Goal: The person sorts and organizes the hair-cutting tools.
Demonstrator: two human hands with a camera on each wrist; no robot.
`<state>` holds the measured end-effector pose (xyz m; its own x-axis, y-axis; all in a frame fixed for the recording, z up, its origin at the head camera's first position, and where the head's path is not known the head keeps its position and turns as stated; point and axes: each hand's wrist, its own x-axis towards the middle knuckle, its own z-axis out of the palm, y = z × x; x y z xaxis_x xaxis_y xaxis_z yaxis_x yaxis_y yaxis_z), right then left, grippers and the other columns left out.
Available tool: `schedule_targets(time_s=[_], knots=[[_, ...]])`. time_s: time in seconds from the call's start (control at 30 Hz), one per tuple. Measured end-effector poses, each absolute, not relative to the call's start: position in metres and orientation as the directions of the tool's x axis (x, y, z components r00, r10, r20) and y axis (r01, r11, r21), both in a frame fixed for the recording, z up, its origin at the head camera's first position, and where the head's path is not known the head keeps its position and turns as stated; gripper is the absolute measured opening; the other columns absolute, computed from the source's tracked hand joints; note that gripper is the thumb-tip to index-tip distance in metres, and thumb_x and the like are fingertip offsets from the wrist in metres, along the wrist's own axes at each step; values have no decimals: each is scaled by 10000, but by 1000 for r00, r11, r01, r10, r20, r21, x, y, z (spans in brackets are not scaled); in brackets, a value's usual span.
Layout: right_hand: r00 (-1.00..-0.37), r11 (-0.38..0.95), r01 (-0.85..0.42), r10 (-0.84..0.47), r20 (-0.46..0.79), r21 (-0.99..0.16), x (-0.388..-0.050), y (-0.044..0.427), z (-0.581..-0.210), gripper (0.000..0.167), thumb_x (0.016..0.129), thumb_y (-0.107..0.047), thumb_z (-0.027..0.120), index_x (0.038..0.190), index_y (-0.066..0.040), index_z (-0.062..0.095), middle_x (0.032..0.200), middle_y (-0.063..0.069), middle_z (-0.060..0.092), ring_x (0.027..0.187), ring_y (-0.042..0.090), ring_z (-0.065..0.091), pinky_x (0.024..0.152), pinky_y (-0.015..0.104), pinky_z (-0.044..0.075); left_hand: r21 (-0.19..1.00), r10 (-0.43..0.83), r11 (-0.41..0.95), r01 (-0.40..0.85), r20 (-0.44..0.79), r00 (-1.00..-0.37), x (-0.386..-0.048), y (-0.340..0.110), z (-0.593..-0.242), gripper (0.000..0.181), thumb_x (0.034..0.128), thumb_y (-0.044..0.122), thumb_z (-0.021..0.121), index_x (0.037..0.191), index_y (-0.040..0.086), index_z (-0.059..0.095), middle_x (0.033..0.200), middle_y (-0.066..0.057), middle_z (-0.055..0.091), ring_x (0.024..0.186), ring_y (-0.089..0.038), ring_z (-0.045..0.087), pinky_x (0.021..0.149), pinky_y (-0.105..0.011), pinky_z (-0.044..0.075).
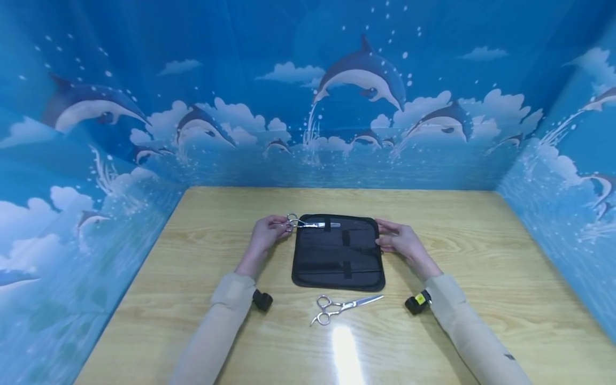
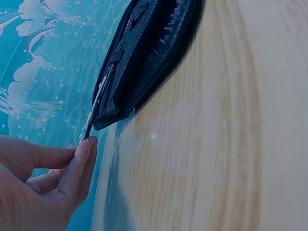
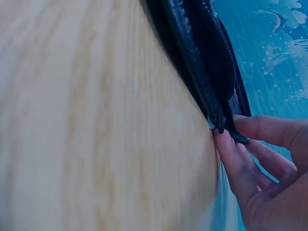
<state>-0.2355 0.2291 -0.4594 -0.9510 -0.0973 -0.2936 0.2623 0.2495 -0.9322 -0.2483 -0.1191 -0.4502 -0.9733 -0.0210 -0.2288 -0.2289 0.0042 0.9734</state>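
Observation:
A black zip case (image 1: 317, 251) lies open on the table, showing its pockets and elastic loops. Scissors (image 1: 315, 225) sit across its top left part, their blades under a loop. The left hand (image 1: 267, 233) pinches the finger rings of these scissors; in the left wrist view the left hand (image 2: 53, 178) has thumb and fingertips on the handle end. At the case's right edge the right hand (image 1: 401, 240) holds the rim; in the right wrist view the right hand (image 3: 264, 163) grips the case's edge (image 3: 192, 57) between thumb and fingers.
A second pair of scissors (image 1: 347, 305) lies on the wooden table (image 1: 192, 256) just in front of the case, rings to the left, blades pointing right. Blue curtains (image 1: 269, 48) with dolphins stand behind the table and at both sides.

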Motion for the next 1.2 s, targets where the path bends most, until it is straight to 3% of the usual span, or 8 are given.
schedule_targets(time_s=[0.37, 0.6, 0.77, 1.2], knots=[[-959, 244, 244, -84, -271, -939, -230, 224, -465, 663, 922, 77, 645, 1531, -59, 420, 1461, 299, 477, 878, 71, 687, 781, 267, 605, 977, -30, 28, -212, -211, -977, -245, -116, -452, 293, 932, -142, 595, 1224, -167, 601, 1185, -348, 642, 880, -199, 695, 926, -362, 578], [-961, 260, 237, -78, -265, -936, -228, 223, -466, 674, 911, 64, 668, 1528, -46, 420, 1455, 304, 475, 904, 88, 690, 768, 242, 601, 973, -28, 175, -150, -148, -989, -243, -117, -455, 263, 922, -85, 658, 1181, -128, 655, 1150, -289, 691, 1020, -317, 696, 849, -277, 585], [-964, 262, 224, -83, -254, -939, -225, 222, -466, 676, 910, 73, 660, 1529, -32, 410, 1452, 307, 467, 931, 71, 673, 785, 242, 598, 958, -15, 265, -109, -109, -994, -242, -116, -455, 251, 933, -40, 669, 1179, -91, 677, 1161, -248, 704, 1097, -358, 678, 894, -331, 580], [-965, 264, 219, -85, -249, -939, -222, 219, -464, 686, 899, 76, 673, 1525, -33, 414, 1460, 309, 453, 922, 51, 661, 779, 245, 600, 900, -45, 431, -62, -48, -998, -238, -116, -450, 221, 906, 39, 742, 1120, -15, 747, 1105, -165, 748, 1013, -320, 699, 880, -352, 555]])
